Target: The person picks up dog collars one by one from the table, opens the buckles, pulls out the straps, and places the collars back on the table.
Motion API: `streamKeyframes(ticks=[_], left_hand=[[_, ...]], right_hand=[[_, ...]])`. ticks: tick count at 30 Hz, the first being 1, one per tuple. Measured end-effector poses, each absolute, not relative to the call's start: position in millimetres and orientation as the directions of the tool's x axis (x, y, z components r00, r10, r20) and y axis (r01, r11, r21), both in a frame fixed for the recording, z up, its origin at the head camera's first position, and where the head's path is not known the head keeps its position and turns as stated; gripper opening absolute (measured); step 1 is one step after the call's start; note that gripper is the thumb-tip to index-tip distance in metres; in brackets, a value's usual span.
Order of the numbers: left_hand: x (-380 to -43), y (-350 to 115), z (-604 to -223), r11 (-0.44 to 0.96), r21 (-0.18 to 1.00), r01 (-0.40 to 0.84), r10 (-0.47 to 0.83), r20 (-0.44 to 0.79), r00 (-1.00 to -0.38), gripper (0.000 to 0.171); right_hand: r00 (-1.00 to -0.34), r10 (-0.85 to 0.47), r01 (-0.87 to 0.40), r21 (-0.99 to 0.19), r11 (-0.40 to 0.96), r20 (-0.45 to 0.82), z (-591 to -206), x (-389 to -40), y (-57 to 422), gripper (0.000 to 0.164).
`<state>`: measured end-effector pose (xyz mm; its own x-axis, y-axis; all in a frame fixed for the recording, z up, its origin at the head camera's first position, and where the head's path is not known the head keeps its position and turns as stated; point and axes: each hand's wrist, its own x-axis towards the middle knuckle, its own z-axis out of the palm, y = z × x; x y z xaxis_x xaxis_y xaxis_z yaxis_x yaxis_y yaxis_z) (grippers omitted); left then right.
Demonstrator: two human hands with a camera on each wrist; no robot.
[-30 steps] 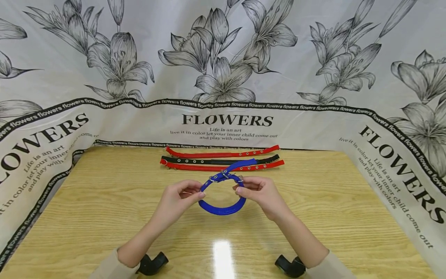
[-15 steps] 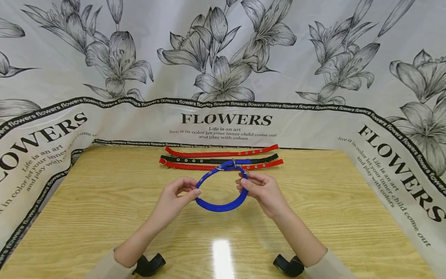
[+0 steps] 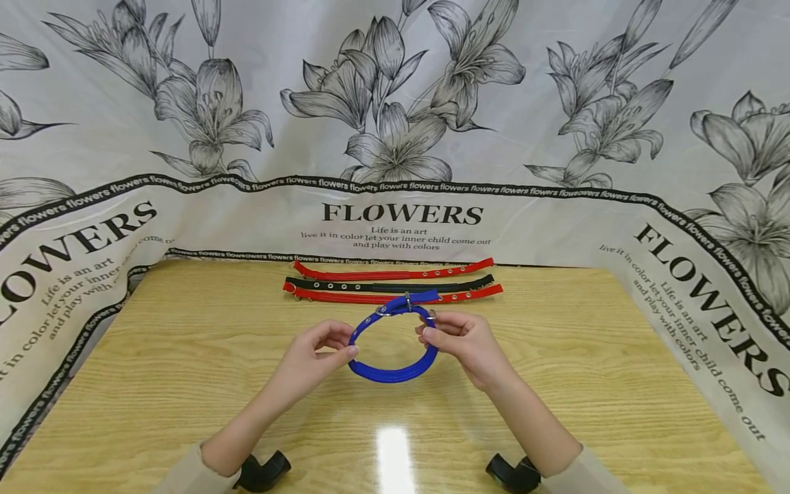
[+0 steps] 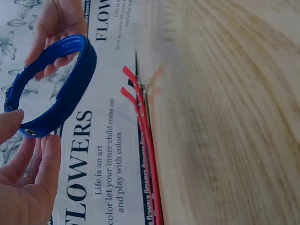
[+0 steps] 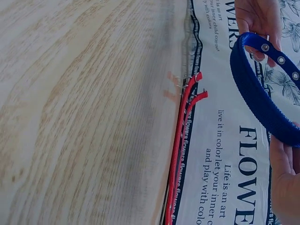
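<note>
A blue collar (image 3: 393, 375), buckled into a loop, is held up above the table between both hands. My left hand (image 3: 316, 353) pinches its left side between thumb and fingers. On the opposite side my right hand (image 3: 464, 343) pinches the band near a metal ring. The buckle, the ring and the strap's loose tail are at the top of the loop in the head view. Metal eyelets show along the blue collar (image 5: 253, 84) in the right wrist view. In the left wrist view, the collar (image 4: 77, 89) stands tilted, with the left thumb and fingers at its lower end.
Behind the hands, a red collar (image 3: 370, 274), a black collar (image 3: 407, 285) and another red collar (image 3: 345, 297) lie straight, side by side, at the back of the wooden table (image 3: 185, 384). A flower-printed cloth (image 3: 247, 219) rises along the table's back and sides.
The loop first rose slightly and tilted, its shape widening, then came back down a little toward me. Both hands kept their pinch on the blue collar. The other collars stayed put.
</note>
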<state>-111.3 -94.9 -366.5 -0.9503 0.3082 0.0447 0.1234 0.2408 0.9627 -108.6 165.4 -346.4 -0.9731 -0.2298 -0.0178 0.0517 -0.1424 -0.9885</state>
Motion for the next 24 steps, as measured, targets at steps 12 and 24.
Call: streamKeyframes(ticks=[12,24], left_hand=[[-111.1,-88.5,-359.3,0.279,0.932,0.231,0.306,0.142,-0.941,0.022],[-107.1,-83.7,-355.5,0.337,0.889,0.309,0.320,0.201,-0.926,0.018]], right_hand=[[-0.964,-0.262,0.039,-0.999,0.031,-0.045,-349.7,-105.3,157.2,0.045],[-0.969,-0.247,-0.014,-0.983,0.183,-0.032,-342.4,-107.9,152.6,0.039]])
